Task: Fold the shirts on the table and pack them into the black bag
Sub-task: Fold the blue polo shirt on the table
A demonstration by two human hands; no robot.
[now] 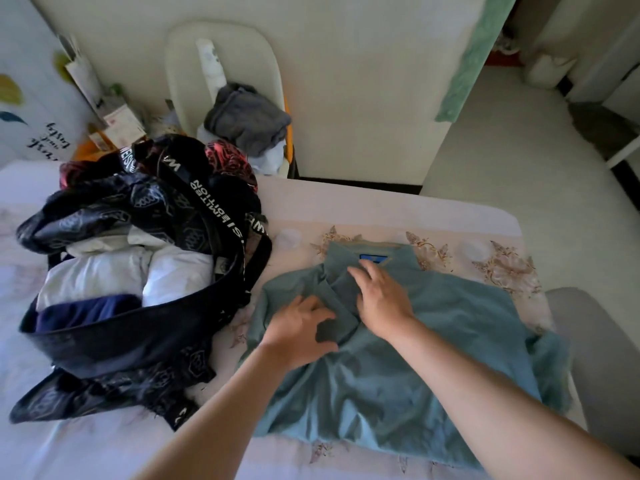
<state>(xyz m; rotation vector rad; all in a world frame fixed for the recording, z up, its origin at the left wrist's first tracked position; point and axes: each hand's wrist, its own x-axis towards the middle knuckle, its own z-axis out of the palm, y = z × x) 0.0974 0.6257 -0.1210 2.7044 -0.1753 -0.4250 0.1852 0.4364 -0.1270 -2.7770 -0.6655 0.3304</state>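
Teal collared shirt point(398, 375) lies spread on floral-clothed table point(381, 209); left hand point(298, 330) pinches its collar, right hand point(381, 299) presses flat alongside. Open black patterned bag point(121, 341) adjacent, part-filled.

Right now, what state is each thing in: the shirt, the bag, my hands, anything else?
Teal collared shirt: spread out on the table, unfolded.
Black patterned bag: open, holding folded white and navy clothes.
Left hand: fingers pinching the shirt's collar.
Right hand: open, resting on the collar.
Grey garment: crumpled on the white chair.
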